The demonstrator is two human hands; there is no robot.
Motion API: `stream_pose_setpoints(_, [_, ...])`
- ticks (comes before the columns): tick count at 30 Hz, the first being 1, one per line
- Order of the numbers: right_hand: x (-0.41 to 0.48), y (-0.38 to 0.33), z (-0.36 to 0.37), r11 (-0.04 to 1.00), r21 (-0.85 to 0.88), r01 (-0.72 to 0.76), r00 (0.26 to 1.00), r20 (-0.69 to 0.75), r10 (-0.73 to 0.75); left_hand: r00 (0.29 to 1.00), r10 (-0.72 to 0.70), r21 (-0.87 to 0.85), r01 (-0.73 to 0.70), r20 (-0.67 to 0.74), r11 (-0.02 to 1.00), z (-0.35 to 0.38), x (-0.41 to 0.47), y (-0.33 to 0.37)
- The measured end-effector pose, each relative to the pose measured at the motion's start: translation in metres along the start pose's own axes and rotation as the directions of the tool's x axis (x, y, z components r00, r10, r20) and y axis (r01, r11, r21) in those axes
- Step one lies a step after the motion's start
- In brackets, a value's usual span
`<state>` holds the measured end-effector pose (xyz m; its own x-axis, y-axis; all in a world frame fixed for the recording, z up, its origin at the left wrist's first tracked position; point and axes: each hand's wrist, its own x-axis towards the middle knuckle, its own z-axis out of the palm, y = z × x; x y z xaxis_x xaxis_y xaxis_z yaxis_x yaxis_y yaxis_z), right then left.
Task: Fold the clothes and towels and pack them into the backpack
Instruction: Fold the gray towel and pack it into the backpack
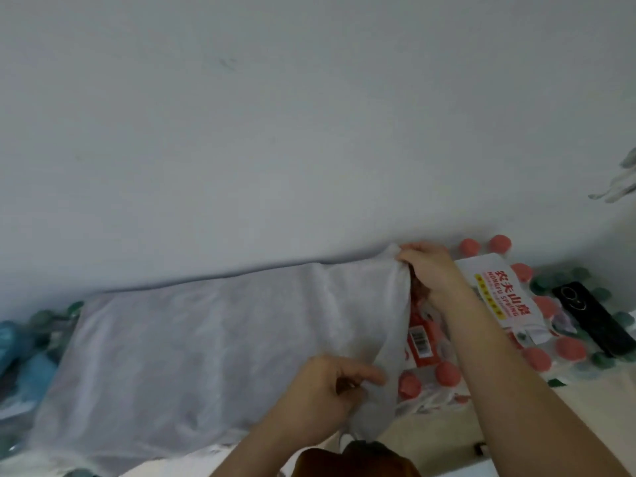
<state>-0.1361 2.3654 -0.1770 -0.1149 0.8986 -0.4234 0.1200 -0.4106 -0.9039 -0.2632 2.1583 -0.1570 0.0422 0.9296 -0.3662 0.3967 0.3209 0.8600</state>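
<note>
Both hands pinch the right edge of a blurry white cloth [206, 352], left hand [323, 397] near, right hand [430, 270] far, hiding part of the water pack [495, 297]; backpack unseen.

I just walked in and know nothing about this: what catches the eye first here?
A big pale grey cloth spread across the middle, with the left hand pinching its near right corner and the right hand its far right corner. Just right of it lies a shrink-wrapped pack of red-capped water bottles, with a black phone beyond.
</note>
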Motion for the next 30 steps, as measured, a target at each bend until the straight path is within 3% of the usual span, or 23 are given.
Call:
stream_pose_setpoints(3, [-0.011,-0.015,0.011,0.967,-0.179,0.18,0.983,0.051,-0.174,0.995,0.036,-0.028,-0.039,-0.09,0.999,-0.007,-0.016,-0.007])
stream_pose_setpoints(7, [-0.045,-0.04,0.039,0.736,-0.395,0.549,0.83,0.362,-0.425,0.976,0.018,-0.029,-0.024,-0.218,0.999,-0.013,-0.052,-0.013])
stream_pose_setpoints(11, [-0.061,-0.062,0.083,0.541,-0.49,0.683,0.716,0.597,-0.363,0.917,0.028,-0.063,-0.057,-0.399,0.996,-0.028,-0.091,-0.014])
stream_pose_setpoints(14, [-0.066,-0.066,0.123,0.3,-0.529,0.794,0.603,0.621,-0.501,0.851,-0.081,-0.198,-0.027,-0.518,0.98,-0.04,-0.12,-0.022])
stream_pose_setpoints(18, [-0.079,-0.061,0.181,0.086,-0.503,0.86,0.447,0.661,-0.603,0.776,-0.189,-0.277,0.019,-0.602,0.961,-0.051,-0.152,-0.049])
stream_pose_setpoints(21, [-0.092,-0.054,0.223,0.052,-0.415,0.908,0.343,0.668,-0.661,0.74,-0.215,-0.296,0.023,-0.637,0.955,-0.064,-0.173,-0.062])
stream_pose_setpoints(28, [-0.123,-0.027,0.322,0.017,-0.274,0.962,0.21,0.695,-0.687,0.65,-0.35,-0.454,0.01,-0.674,0.891,-0.093,-0.219,-0.107])
stream_pose_setpoints(30, [-0.128,-0.02,0.349,0.089,-0.214,0.973,0.221,0.739,-0.637,0.62,-0.388,-0.496,-0.002,-0.682,0.868,-0.1,-0.228,-0.12])
